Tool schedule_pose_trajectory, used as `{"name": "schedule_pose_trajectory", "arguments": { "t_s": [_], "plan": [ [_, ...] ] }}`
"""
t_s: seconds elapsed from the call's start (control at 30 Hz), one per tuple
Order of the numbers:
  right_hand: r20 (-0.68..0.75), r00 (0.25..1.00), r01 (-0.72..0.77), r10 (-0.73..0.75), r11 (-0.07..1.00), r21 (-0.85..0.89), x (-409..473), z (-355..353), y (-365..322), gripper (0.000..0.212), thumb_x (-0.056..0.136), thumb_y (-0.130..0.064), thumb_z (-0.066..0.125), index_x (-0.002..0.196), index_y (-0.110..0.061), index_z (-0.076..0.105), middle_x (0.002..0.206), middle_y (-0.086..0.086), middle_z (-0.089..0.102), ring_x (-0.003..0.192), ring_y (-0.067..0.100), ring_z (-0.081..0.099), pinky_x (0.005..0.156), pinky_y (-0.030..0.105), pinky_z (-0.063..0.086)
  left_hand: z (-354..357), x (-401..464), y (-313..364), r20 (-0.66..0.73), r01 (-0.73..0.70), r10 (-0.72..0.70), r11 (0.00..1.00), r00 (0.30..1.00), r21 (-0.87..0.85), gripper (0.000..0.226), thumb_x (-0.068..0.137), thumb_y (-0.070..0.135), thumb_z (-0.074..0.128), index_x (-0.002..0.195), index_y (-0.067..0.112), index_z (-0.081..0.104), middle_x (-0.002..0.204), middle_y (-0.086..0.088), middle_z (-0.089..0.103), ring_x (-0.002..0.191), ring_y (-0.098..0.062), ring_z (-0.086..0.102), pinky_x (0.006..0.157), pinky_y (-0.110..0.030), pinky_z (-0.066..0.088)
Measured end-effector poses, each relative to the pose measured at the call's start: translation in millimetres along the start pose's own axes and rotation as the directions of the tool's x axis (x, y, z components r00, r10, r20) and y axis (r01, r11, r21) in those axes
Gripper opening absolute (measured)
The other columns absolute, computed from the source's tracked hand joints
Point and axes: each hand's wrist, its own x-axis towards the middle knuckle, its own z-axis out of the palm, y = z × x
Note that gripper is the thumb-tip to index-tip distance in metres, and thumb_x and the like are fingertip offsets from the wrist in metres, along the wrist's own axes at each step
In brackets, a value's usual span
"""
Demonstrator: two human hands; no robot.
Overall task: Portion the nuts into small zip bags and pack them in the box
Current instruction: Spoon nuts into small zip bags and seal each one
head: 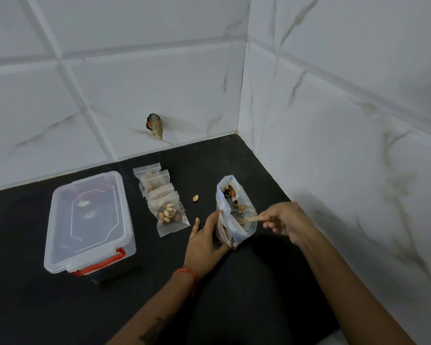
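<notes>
Black counter. Lidded clear box at left. Row of filled zip bags beside it. Large nut bag upright; left hand pinches small zip bag against it. Right hand fingers pinch spoon, tip inside large bag. Loose nut between bags.

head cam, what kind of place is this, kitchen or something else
Probably a home kitchen corner. A black stone-like counter meets white marble-look tiled walls at a corner, and food packing is under way: a lidded plastic box, small filled zip bags and a big bag of nuts.
</notes>
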Motion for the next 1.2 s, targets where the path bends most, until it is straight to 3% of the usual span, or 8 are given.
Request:
{"name": "schedule_pose_trajectory", "arguments": {
  "t_s": [0.2, 0.33, 0.47, 0.63, 0.7, 0.83, 1.03, 1.2],
  "plan": [
    [-0.025, 0.982, -0.159, 0.186, 0.896, 0.415, -4.8, 16.4, 29.7, 0.01, 0.078, 0.002, 0.061, 0.071, -0.001, 0.068, 0.047, 0.004, 0.063, 0.036, 0.004, 0.055, 0.037, 0.015, 0.045, 0.7, 0.2, -2.0, 0.01, -0.004, 0.004, 1.0, 1.0, 0.011, 0.078, 0.082, 0.046, 0.067, 0.143, 0.023, 0.024, 0.138, 0.009, 0.047, 0.116, 0.01, 0.035, 0.119, -0.03, -0.001],
    [0.009, 0.97, -0.204, 0.242, 0.794, 0.573, -7.9, 20.3, 35.3, 0.008, 0.079, 0.002, 0.061, 0.074, 0.0, 0.067, 0.048, 0.005, 0.064, 0.035, 0.005, 0.056, 0.038, 0.014, 0.046, 0.7, 0.2, -3.7, 0.015, 0.002, -0.002, 1.0, 1.0, 0.003, 0.078, 0.082, 0.045, 0.067, 0.143, 0.027, 0.022, 0.131, 0.022, 0.039, 0.117, 0.012, 0.031, 0.12, -0.033, 0.002],
    [-0.01, 0.975, -0.176, 0.222, 0.801, 0.572, -12.4, 20.2, 39.4, 0.006, 0.078, 0.002, 0.063, 0.077, -0.001, 0.068, 0.053, 0.005, 0.066, 0.044, 0.006, 0.059, 0.043, 0.016, 0.048, 0.0, 0.2, -3.4, 0.018, 0.016, -0.016, 1.0, 1.0, -0.013, 0.077, 0.081, 0.046, 0.067, 0.141, 0.031, 0.022, 0.126, 0.027, 0.034, 0.118, 0.013, 0.03, 0.12, -0.034, 0.003],
    [-0.041, 0.98, -0.135, 0.195, 0.8, 0.585, -16.9, 13.5, 43.9, 0.009, 0.08, 0.001, 0.061, 0.077, -0.003, 0.068, 0.052, 0.004, 0.067, 0.042, 0.005, 0.06, 0.041, 0.015, 0.047, -1.0, -0.4, -1.6, 0.019, 0.039, -0.038, 0.999, 0.999, -0.033, 0.079, 0.081, 0.046, 0.068, 0.143, 0.028, 0.022, 0.139, 0.015, 0.042, 0.119, 0.011, 0.027, 0.12, -0.032, 0.002],
    [-0.043, 0.984, -0.116, 0.175, 0.796, 0.594, -18.4, 10.5, 44.6, 0.009, 0.08, 0.001, 0.06, 0.076, -0.003, 0.068, 0.051, 0.003, 0.066, 0.04, 0.004, 0.059, 0.04, 0.015, 0.046, -2.0, -0.8, 0.6, 0.02, 0.04, -0.039, 0.998, 0.999, -0.039, 0.08, 0.08, 0.045, 0.068, 0.144, 0.028, 0.022, 0.134, 0.02, 0.04, 0.119, 0.012, 0.025, 0.12, -0.031, 0.002],
    [-0.065, 0.989, -0.069, 0.135, 0.798, 0.599, -22.0, 5.3, 44.8, 0.01, 0.08, 0.001, 0.06, 0.076, -0.004, 0.068, 0.051, 0.002, 0.066, 0.041, 0.003, 0.06, 0.042, 0.014, 0.046, -3.2, -1.4, 0.3, 0.033, 0.072, -0.069, 0.993, 0.997, -0.09, 0.079, 0.078, 0.044, 0.072, 0.141, 0.033, 0.025, 0.121, 0.029, 0.036, 0.104, 0.03, 0.022, 0.12, -0.033, 0.006],
    [-0.121, 0.992, 0.032, 0.041, 0.836, 0.548, -34.8, -6.4, 36.6, 0.012, 0.081, 0.001, 0.059, 0.076, -0.005, 0.069, 0.052, 0.003, 0.065, 0.044, 0.005, 0.058, 0.049, 0.017, 0.048, -4.7, -1.0, -2.9, 0.052, 0.114, -0.107, 0.98, 0.993, -0.166, 0.08, 0.074, 0.047, 0.074, 0.138, 0.036, 0.029, 0.131, 0.019, 0.047, 0.122, 0.002, 0.042, 0.119, -0.042, 0.013],
    [-0.109, 0.986, 0.155, -0.124, 0.924, 0.349, -54.5, -9.2, 23.8, 0.012, 0.081, 0.002, 0.059, 0.078, 0.0, 0.07, 0.056, 0.008, 0.063, 0.048, 0.01, 0.053, 0.051, 0.019, 0.046, -6.5, -0.8, -2.9, 0.082, 0.143, -0.128, 0.965, 0.988, -0.222, 0.078, 0.068, 0.053, 0.075, 0.131, 0.05, 0.029, 0.126, 0.03, 0.043, 0.125, -0.002, 0.042, 0.116, -0.046, 0.024]
  ]
}}
